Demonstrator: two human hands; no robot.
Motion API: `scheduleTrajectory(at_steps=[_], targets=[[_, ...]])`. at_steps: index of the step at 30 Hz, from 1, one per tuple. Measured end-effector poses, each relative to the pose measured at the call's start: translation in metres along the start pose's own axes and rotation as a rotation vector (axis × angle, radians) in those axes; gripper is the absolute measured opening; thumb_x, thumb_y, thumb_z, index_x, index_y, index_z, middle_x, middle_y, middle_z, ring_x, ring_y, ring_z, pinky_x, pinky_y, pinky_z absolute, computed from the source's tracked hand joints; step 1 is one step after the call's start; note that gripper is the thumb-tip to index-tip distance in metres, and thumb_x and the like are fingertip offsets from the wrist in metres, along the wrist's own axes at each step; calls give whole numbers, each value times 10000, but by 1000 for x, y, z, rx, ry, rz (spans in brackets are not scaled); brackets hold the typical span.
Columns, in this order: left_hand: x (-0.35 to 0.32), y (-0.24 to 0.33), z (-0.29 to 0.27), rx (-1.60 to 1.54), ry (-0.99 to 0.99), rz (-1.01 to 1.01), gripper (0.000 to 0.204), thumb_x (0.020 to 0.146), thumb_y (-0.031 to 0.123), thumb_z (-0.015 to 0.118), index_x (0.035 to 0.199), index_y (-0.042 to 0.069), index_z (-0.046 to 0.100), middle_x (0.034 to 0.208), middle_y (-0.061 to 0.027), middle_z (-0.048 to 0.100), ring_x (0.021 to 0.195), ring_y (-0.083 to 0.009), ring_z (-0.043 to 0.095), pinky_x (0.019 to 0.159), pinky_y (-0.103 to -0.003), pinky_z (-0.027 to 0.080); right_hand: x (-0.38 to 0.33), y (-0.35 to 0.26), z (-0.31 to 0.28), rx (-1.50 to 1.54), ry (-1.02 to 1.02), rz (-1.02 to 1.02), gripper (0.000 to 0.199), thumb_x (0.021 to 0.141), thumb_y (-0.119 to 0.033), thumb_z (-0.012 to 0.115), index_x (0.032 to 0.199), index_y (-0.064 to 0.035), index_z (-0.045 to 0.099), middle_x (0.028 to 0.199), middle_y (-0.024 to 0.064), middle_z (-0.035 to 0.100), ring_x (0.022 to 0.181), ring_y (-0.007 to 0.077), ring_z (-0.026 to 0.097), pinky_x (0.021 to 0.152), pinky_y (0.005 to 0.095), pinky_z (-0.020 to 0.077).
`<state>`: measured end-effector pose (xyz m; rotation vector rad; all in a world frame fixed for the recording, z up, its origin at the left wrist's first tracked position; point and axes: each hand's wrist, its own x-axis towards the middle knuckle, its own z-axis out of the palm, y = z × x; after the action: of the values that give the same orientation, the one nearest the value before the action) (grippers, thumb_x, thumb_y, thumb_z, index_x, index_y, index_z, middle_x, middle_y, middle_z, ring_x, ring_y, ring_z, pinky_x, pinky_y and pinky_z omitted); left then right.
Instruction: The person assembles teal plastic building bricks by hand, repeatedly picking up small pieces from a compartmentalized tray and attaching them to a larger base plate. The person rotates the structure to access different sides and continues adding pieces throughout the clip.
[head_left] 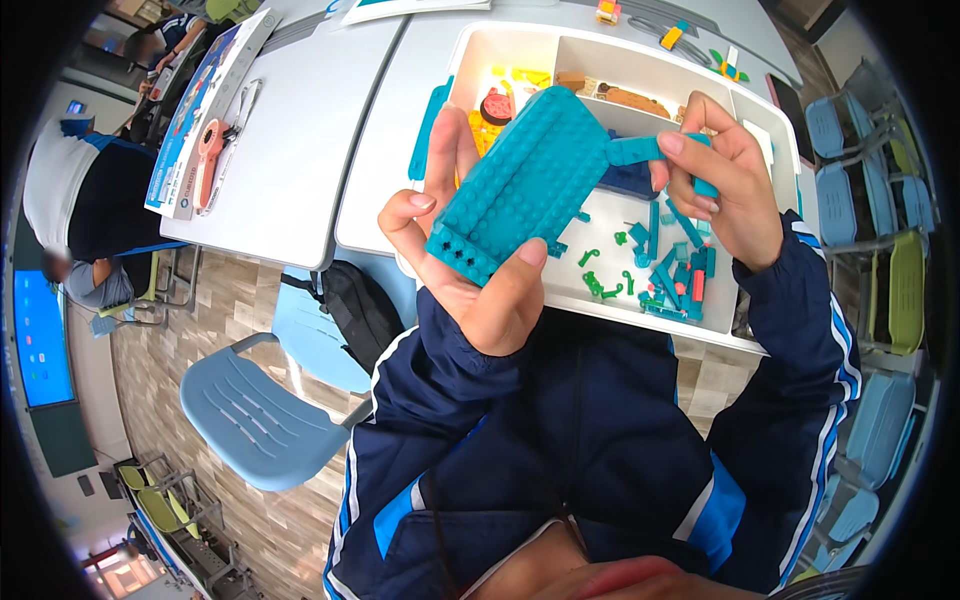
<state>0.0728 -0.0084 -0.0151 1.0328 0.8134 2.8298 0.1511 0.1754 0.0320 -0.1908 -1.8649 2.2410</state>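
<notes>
Teal studded plastic block (535,175) looked built, left grip (485,300) holding it, right grip (738,185) pinching a narrow teal strip (633,151) (small teal bricks (654,232) lay loose).

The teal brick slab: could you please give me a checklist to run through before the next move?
1. Teal brick slab supported: ok, the left hand holds it at its lower end.
2. Narrow teal piece held: ok, the right hand grips it.
3. Narrow piece firmly joined to the slab: cannot tell; its end meets the slab's right edge.
4. Loose teal pieces contained: ok, they lie inside the white tray.
5. Loose pieces sorted by shape: not ok, they are jumbled.
</notes>
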Motion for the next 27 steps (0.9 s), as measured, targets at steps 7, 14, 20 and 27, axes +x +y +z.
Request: scheduleTrajectory(at_steps=[7, 14, 20, 27], targets=[[1, -2, -14, 54, -184, 24, 457, 560, -117, 512, 925, 113, 361, 1395, -277, 286, 1370, -395, 181, 1072, -494, 238, -1, 3, -6, -87, 1, -27, 195, 857, -127, 614, 803, -89, 430, 658, 90, 592, 413, 34, 373, 381, 187, 260], [1, -4, -10, -58, -128, -69, 437, 510, -102, 501, 863, 113, 361, 1308, -250, 400, 1348, -405, 238, 1072, -535, 241, -1, 1, -17, -229, -29, -76, 206, 854, -147, 626, 799, -107, 432, 615, 44, 572, 443, 26, 392, 386, 181, 235], [1, -4, -8, -91, -106, -78, 446, 493, -93, 485, 861, 123, 356, 1306, -240, 393, 1345, -417, 236, 1072, -552, 240, -4, -9, -24, -211, -127, -31, 215, 856, -160, 627, 784, -112, 430, 613, 31, 561, 460, 24, 406, 380, 182, 230], [0, -5, -11, -90, -81, -42, 445, 497, -87, 477, 864, 135, 355, 1292, -221, 405, 1344, -415, 241, 1074, -550, 233, -5, -12, -30, -230, -154, -39, 218, 844, -169, 637, 782, -114, 436, 607, 25, 549, 464, 29, 418, 381, 184, 236]])
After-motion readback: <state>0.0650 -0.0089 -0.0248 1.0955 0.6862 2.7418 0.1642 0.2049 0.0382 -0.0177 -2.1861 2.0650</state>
